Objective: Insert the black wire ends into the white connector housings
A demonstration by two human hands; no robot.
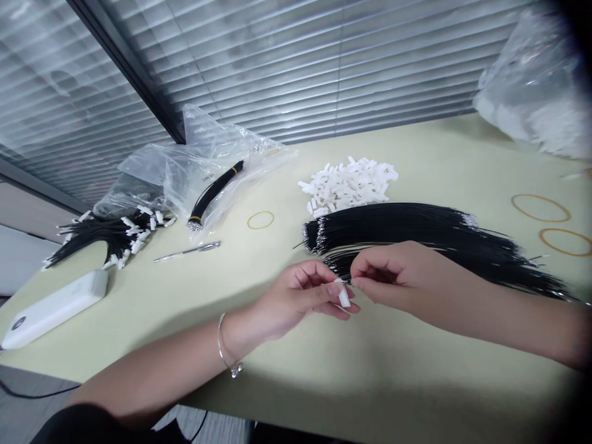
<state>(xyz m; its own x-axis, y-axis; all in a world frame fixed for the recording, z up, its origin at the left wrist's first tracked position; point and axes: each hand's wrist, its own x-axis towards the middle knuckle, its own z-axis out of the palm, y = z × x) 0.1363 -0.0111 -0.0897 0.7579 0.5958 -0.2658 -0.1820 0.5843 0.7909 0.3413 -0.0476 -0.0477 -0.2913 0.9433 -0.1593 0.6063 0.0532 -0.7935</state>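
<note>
Head view shows the left hand (305,296) pinching a white connector housing (343,296) and the right hand (388,274) pinched on a thin black wire (348,282) beside it above the table (370,382); blurred fingertips suggest the wire could miss the housing and bend.

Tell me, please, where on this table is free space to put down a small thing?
Bare table lies near the front edge, below both hands. A smaller patch lies between the pen and the left hand. It is crowded around the black wire bundle, the white connector pile and the plastic bags.
</note>
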